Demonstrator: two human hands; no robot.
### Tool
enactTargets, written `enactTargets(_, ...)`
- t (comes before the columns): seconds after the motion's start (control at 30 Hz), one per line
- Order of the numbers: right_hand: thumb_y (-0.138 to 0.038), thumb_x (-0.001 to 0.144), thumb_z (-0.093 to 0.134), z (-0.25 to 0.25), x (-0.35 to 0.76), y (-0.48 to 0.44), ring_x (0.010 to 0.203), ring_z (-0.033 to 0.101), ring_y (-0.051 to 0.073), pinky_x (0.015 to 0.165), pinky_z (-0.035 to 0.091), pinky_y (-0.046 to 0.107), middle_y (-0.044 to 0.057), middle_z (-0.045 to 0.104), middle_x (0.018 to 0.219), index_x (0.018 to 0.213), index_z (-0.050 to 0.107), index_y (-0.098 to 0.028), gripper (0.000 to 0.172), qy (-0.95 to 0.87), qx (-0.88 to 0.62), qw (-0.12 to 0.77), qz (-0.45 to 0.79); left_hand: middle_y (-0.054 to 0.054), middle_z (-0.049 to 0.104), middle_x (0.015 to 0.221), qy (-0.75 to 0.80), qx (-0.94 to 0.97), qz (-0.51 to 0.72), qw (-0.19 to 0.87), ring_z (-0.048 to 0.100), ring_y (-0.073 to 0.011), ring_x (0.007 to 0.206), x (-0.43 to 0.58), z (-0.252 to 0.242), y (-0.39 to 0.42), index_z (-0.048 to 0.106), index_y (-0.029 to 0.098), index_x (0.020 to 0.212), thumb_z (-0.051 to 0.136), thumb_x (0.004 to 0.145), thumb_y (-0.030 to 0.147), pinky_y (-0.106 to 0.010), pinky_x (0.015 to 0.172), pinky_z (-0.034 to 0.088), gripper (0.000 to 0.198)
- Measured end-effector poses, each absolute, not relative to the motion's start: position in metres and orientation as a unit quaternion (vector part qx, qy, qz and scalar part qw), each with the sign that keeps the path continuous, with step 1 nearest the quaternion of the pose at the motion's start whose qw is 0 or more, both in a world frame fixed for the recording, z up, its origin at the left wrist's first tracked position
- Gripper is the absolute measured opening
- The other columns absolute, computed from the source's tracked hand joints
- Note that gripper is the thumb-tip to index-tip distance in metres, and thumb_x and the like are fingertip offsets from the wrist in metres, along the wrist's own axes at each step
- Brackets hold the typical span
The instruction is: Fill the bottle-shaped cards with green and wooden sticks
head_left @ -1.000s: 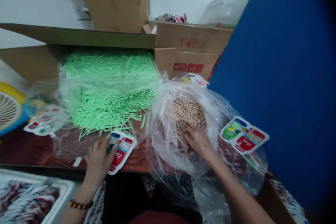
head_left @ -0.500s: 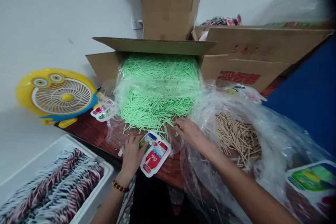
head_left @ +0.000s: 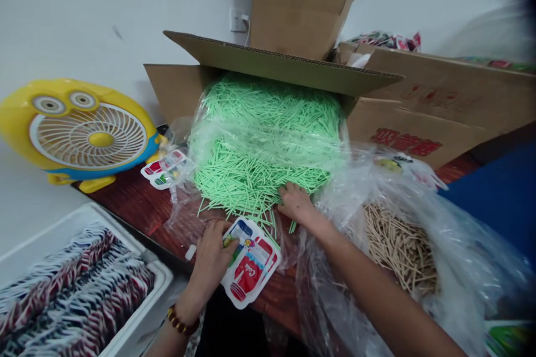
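Note:
My left hand (head_left: 213,251) grips the left edge of a flat printed packet (head_left: 249,268) shaped like drink bottles, with a red "Cola" picture on it. A second edge shows behind it on the right, so more than one may be stacked. My right hand (head_left: 296,203) has its fingers curled into the front of a heap of thin green sticks (head_left: 251,167). The fingertips are partly hidden among the sticks. The heap spills from a plastic-lined cardboard box (head_left: 276,64) onto the dark wooden table (head_left: 138,206).
A yellow fan (head_left: 100,139) stands at the left, with more printed packets (head_left: 165,170) beside it. Below is a white foam box (head_left: 163,279) with rows of packets. On the right, brown sticks (head_left: 402,245) lie in clear plastic (head_left: 355,279); cardboard boxes (head_left: 305,5) stand behind.
My right hand has moved further into the edge of the green sticks, its fingers more curled. The left hand keeps its hold on the packet. The view has shifted and come closer.

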State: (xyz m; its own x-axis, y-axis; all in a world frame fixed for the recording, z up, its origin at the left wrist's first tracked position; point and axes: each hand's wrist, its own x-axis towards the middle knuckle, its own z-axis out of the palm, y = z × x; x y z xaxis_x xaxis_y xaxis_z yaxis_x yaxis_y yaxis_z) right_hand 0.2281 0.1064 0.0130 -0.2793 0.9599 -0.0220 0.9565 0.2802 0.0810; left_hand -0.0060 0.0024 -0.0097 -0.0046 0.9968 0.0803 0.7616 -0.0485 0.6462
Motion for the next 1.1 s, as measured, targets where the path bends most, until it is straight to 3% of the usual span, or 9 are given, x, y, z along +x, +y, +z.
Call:
enactTargets(0.07, -0.021, 0.087, 0.048, 0.008, 0.225, 0.107, 0.104, 0.051, 0.029, 0.087, 0.036, 0.039, 0.018, 0.057, 0.111, 0.106, 0.058, -0.012, 0.023, 0.795, 0.604, 0.034, 0.032, -0.006, 0.064, 0.094, 0.649, 0.662, 0.284, 0.246, 0.060, -0.0256, 0.093, -0.007, -0.006, 0.003, 0.056, 0.020, 0.092, 0.054, 0.078, 0.024, -0.037, 0.079, 0.046, 0.014)
enactTargets(0.2, -0.009, 0.091, 0.031, 0.004, 0.222, 0.104, 0.104, 0.051, 0.029, 0.091, 0.032, 0.044, 0.020, 0.059, 0.105, 0.105, 0.057, -0.009, 0.030, 0.798, 0.601, 0.024, 0.027, -0.001, 0.066, 0.083, 0.626, 0.633, 0.318, 0.326, 0.063, -0.0227, 0.083, -0.012, -0.001, 0.006, 0.053, 0.022, 0.084, 0.056, 0.077, 0.025, -0.034, 0.076, 0.046, 0.009)
enactTargets(0.3, -0.009, 0.090, 0.031, 0.005, 0.224, 0.103, 0.106, 0.050, 0.031, 0.093, 0.031, 0.045, 0.022, 0.059, 0.109, 0.104, 0.058, -0.008, 0.031, 0.805, 0.593, 0.014, -0.002, -0.001, 0.068, 0.082, 0.600, 0.567, 0.368, 0.428, 0.064, -0.0219, 0.080, -0.015, 0.004, 0.008, 0.054, 0.021, 0.084, 0.062, 0.074, 0.027, -0.033, 0.076, 0.048, 0.014)
enactTargets(0.43, -0.006, 0.085, 0.036, 0.005, 0.235, 0.106, 0.096, 0.058, 0.029, 0.091, 0.033, 0.045, 0.019, 0.065, 0.102, 0.106, 0.058, -0.010, 0.030, 0.798, 0.598, 0.006, -0.078, -0.004, 0.072, 0.090, 0.542, 0.422, 0.405, 0.604, 0.067, -0.0215, 0.074, -0.013, 0.016, 0.002, 0.060, 0.018, 0.098, 0.072, 0.068, 0.031, -0.031, 0.068, 0.051, 0.035)
enactTargets(0.53, -0.005, 0.081, 0.040, 0.000, 0.247, 0.109, 0.086, 0.062, 0.025, 0.084, 0.039, 0.038, 0.013, 0.068, 0.090, 0.110, 0.055, -0.012, 0.035, 0.781, 0.605, -0.018, -0.155, -0.003, 0.073, 0.077, 0.524, 0.337, 0.396, 0.675, 0.066, -0.0189, 0.059, -0.009, 0.022, -0.006, 0.062, 0.017, 0.093, 0.074, 0.067, 0.033, -0.028, 0.056, 0.050, 0.033)
enactTargets(0.77, -0.011, 0.070, 0.046, -0.007, 0.265, 0.113, 0.068, 0.059, 0.017, 0.065, 0.043, 0.027, 0.003, 0.066, 0.074, 0.083, 0.060, -0.018, 0.021, 0.717, 0.594, -0.161, -0.328, 0.000, 0.072, 0.069, 0.530, 0.298, 0.419, 0.674, 0.064, -0.0144, 0.054, 0.000, 0.016, -0.015, 0.061, 0.018, 0.087, 0.075, 0.067, 0.028, -0.023, 0.053, 0.049, 0.026)
enactTargets(0.9, -0.029, 0.077, 0.046, -0.006, 0.264, 0.109, 0.055, 0.056, 0.015, 0.053, 0.043, 0.026, 0.001, 0.063, 0.067, 0.081, 0.057, -0.018, 0.015, 0.645, 0.580, -0.271, -0.417, 0.001, 0.072, 0.068, 0.539, 0.299, 0.421, 0.666, 0.064, -0.0142, 0.053, 0.002, 0.011, -0.015, 0.062, 0.017, 0.085, 0.075, 0.067, 0.029, -0.022, 0.052, 0.048, 0.025)
enactTargets(1.0, -0.044, 0.082, 0.044, -0.007, 0.257, 0.100, 0.063, 0.060, 0.016, 0.060, 0.048, 0.029, 0.004, 0.066, 0.077, 0.089, 0.054, -0.018, 0.029, 0.604, 0.556, -0.358, -0.444, 0.001, 0.073, 0.071, 0.534, 0.292, 0.423, 0.671, 0.065, -0.0159, 0.055, 0.002, 0.012, -0.015, 0.063, 0.018, 0.090, 0.075, 0.067, 0.031, -0.024, 0.053, 0.049, 0.029)
enactTargets(1.1, -0.046, 0.084, 0.044, -0.014, 0.247, 0.090, 0.075, 0.061, 0.018, 0.075, 0.048, 0.034, 0.005, 0.065, 0.083, 0.094, 0.051, -0.019, 0.029, 0.568, 0.533, -0.447, -0.440, 0.000, 0.073, 0.071, 0.535, 0.294, 0.419, 0.672, 0.064, -0.0160, 0.053, 0.002, 0.013, -0.015, 0.064, 0.018, 0.091, 0.076, 0.065, 0.030, -0.025, 0.053, 0.049, 0.031)
